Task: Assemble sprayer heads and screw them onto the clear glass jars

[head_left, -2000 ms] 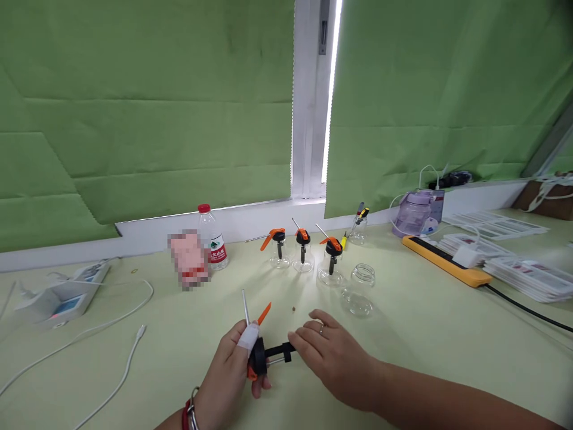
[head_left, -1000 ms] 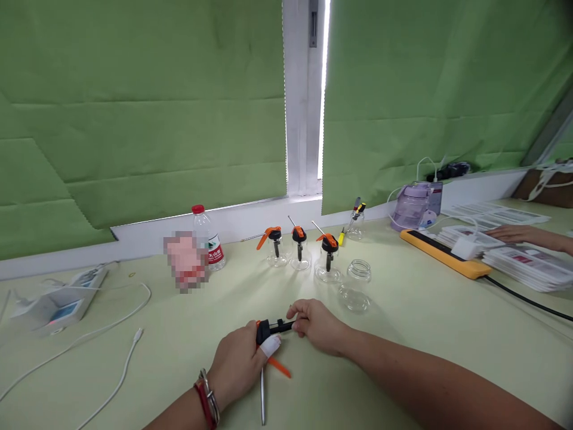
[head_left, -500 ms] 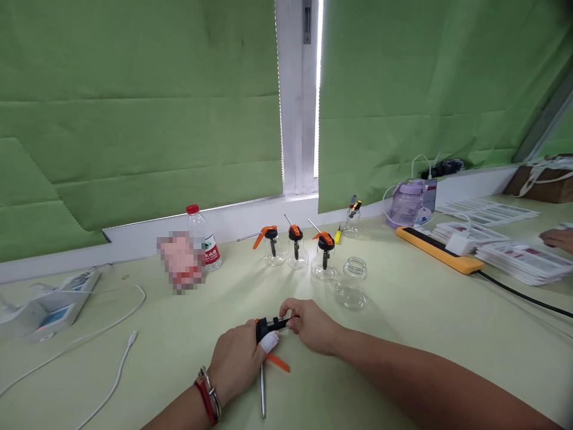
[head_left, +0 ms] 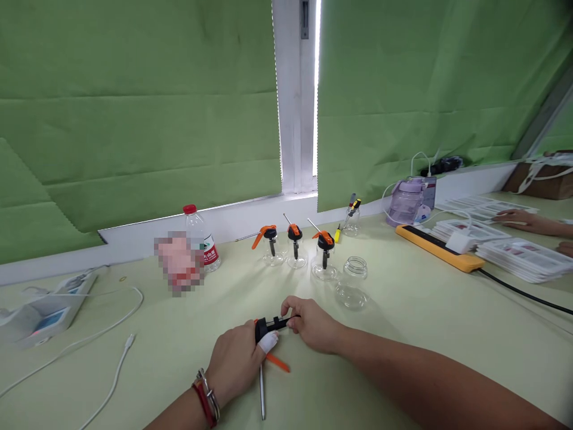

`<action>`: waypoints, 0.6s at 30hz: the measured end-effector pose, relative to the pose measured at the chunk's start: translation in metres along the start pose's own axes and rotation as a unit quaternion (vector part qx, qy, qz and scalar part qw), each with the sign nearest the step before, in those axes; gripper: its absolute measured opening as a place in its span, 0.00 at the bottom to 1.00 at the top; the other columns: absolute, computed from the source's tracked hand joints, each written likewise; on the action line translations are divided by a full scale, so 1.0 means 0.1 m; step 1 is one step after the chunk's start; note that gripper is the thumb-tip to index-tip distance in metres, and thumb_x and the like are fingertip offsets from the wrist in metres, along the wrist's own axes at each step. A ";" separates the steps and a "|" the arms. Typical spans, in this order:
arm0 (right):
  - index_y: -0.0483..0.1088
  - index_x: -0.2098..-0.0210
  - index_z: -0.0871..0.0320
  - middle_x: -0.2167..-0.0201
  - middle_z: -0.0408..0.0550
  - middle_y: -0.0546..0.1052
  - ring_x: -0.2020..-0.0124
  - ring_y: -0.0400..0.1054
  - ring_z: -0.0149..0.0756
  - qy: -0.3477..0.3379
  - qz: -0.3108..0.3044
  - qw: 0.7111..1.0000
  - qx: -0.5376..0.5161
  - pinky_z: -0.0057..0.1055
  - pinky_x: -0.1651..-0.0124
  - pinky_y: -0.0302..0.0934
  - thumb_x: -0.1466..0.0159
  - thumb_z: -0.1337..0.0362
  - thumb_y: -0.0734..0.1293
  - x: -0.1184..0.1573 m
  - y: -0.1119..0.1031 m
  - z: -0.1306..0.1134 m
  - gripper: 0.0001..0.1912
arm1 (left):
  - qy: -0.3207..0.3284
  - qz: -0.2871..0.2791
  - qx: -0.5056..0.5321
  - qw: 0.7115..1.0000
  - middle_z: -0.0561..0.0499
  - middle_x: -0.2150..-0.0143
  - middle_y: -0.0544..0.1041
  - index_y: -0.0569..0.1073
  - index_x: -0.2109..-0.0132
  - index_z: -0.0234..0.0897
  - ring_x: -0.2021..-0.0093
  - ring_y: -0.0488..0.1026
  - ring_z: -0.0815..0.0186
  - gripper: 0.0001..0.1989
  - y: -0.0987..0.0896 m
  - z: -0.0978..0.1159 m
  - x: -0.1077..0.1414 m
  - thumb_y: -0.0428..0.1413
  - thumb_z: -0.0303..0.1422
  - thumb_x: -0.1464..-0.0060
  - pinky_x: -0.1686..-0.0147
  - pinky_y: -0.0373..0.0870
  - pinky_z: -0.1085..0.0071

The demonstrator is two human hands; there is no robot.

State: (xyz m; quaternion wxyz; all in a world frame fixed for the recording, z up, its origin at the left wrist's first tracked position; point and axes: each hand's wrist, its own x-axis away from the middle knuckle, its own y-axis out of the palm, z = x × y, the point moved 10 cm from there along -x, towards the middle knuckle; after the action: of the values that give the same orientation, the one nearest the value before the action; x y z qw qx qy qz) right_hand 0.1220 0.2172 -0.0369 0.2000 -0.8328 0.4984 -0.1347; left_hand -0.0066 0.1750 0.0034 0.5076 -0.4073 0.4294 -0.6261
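My left hand, its thumb wrapped in white, is closed around a black jar lid with an orange lever. A thin metal rod points down from it towards me. My right hand pinches the dark stem that sticks out of the lid's right side; its fingertips hide the stem's end. Beyond my hands stands an uncovered glass jar. Behind it are three glass jars fitted with similar black-and-orange lids, a lidded jar being the closest of them.
A red-capped water bottle stands at left, beside a blurred pink item. White cables and a power strip lie far left. At right are an orange power strip, a purple jug, stacked cards and another person's hand.
My hands stay almost where they were, still on the lid and stem. At right, the other person's hand has reached farther in over the cards. The view has shifted slightly.
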 end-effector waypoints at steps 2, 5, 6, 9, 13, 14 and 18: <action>0.65 0.61 0.56 0.79 0.38 0.64 0.77 0.56 0.27 -0.003 0.000 1.000 -0.004 0.23 0.73 0.51 0.42 0.73 0.59 0.00 -0.01 -0.01 0.10 | -0.003 -0.001 -0.005 1.000 0.47 0.70 0.77 0.69 0.65 0.39 0.69 0.73 0.56 0.20 0.00 -0.01 -0.01 0.41 0.48 0.42 0.73 0.56 0.69; 0.65 0.61 0.55 0.78 0.38 0.64 0.78 0.56 0.27 -0.007 0.002 1.000 -0.002 0.23 0.74 0.51 0.42 0.73 0.60 0.00 -0.02 -0.02 0.10 | -0.001 -0.002 -0.012 1.000 0.46 0.69 0.77 0.69 0.64 0.39 0.69 0.73 0.55 0.21 -0.01 -0.01 -0.02 0.40 0.48 0.42 0.73 0.56 0.68; 0.65 0.61 0.55 0.78 0.38 0.64 0.78 0.56 0.27 -0.009 0.002 1.000 0.000 0.23 0.74 0.51 0.42 0.73 0.60 0.00 -0.02 -0.02 0.10 | 0.001 -0.002 -0.013 1.000 0.46 0.69 0.77 0.69 0.64 0.39 0.69 0.73 0.56 0.21 -0.01 0.00 -0.02 0.40 0.48 0.42 0.73 0.56 0.68; 0.65 0.61 0.55 0.78 0.38 0.64 0.78 0.56 0.27 -0.007 0.000 1.000 0.008 0.23 0.74 0.50 0.41 0.72 0.60 -0.01 -0.02 -0.02 0.11 | -0.001 -0.007 -0.013 1.000 0.46 0.68 0.78 0.70 0.64 0.39 0.69 0.73 0.56 0.21 -0.01 0.00 -0.03 0.41 0.48 0.42 0.73 0.56 0.69; 0.65 0.60 0.55 0.78 0.38 0.64 0.77 0.55 0.27 -0.011 0.002 1.000 0.013 0.22 0.75 0.49 0.41 0.72 0.60 -0.01 -0.03 -0.03 0.10 | -0.005 -0.008 -0.014 1.000 0.45 0.68 0.78 0.70 0.63 0.38 0.69 0.73 0.56 0.22 0.00 -0.01 -0.03 0.40 0.48 0.42 0.74 0.55 0.69; 0.64 0.61 0.55 0.78 0.38 0.64 0.78 0.55 0.27 -0.012 0.003 1.000 0.016 0.22 0.75 0.48 0.41 0.72 0.60 -0.01 -0.03 -0.03 0.10 | -0.005 -0.006 -0.016 1.000 0.45 0.67 0.78 0.70 0.63 0.38 0.68 0.73 0.56 0.22 0.00 -0.01 -0.04 0.40 0.48 0.42 0.74 0.55 0.69; 0.64 0.60 0.55 0.79 0.38 0.63 0.78 0.54 0.27 -0.014 0.007 1.000 0.025 0.22 0.75 0.47 0.41 0.72 0.60 0.00 -0.05 -0.06 0.10 | 0.000 -0.001 -0.020 1.000 0.46 0.67 0.78 0.70 0.63 0.39 0.68 0.73 0.56 0.21 0.00 -0.02 -0.05 0.40 0.48 0.41 0.74 0.56 0.69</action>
State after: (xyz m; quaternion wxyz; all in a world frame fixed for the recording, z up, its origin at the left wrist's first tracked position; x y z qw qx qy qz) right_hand 0.1233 0.2184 -0.0292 0.2284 -0.8260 0.4978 -0.1337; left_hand -0.0080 0.1797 0.0021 0.4987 -0.4178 0.4419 -0.6176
